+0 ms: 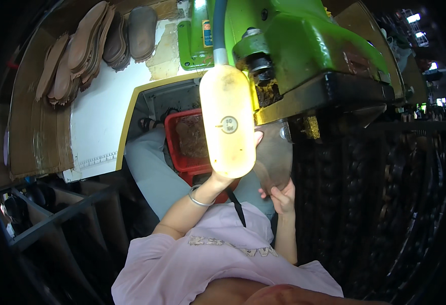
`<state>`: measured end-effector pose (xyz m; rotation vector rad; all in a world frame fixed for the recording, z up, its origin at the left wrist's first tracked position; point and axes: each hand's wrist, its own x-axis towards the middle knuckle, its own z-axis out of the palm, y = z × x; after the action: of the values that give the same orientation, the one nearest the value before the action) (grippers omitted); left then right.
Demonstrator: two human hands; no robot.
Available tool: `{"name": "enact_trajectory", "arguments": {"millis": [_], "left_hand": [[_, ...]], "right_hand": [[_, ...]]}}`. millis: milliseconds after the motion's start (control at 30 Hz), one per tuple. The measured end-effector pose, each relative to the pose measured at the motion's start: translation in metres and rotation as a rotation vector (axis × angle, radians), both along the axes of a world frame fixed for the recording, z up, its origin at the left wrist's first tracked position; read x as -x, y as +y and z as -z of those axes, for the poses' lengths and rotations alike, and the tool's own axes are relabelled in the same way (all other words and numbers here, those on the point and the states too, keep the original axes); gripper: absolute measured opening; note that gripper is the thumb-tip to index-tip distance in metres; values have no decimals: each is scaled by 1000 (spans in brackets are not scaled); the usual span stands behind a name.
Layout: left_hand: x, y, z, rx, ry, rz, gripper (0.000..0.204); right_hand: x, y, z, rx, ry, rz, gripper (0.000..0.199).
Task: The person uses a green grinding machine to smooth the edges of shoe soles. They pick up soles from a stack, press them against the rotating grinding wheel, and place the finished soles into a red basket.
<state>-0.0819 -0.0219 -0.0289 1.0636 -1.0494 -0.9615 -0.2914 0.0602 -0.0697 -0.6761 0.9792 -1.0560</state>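
A brown shoe sole [275,157] with a finely ribbed face is at the machine's working edge, its upper end by a small round metal part. My right hand [283,198] is closed on the sole's lower end, the thumb on top and fingertips at its edge. The lamp covers most of my left hand [223,181]. One of its fingertips shows past the lamp, pressed on the sole's left edge, so it appears closed on it too. The green machine [324,46] stands over the sole.
An oblong lit lamp [227,122] hangs from a grey arm, blocking the view. Under the worktable [98,122] a red basket [169,137] holds scraps. Stacked brown soles [88,40] lie at the far left beside cardboard [45,145]. Dark racks [355,193] stand at right.
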Motion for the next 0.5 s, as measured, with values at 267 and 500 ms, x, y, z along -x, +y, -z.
{"name": "enact_trajectory", "arguments": {"millis": [267,500], "left_hand": [[-22,23,0,-44,194,-27,29],[-47,32,-3,-38,121,94,43]], "right_hand": [[27,-23,-41,136,179,100,47],[30,-93,-84,300,217,79,42]]}}
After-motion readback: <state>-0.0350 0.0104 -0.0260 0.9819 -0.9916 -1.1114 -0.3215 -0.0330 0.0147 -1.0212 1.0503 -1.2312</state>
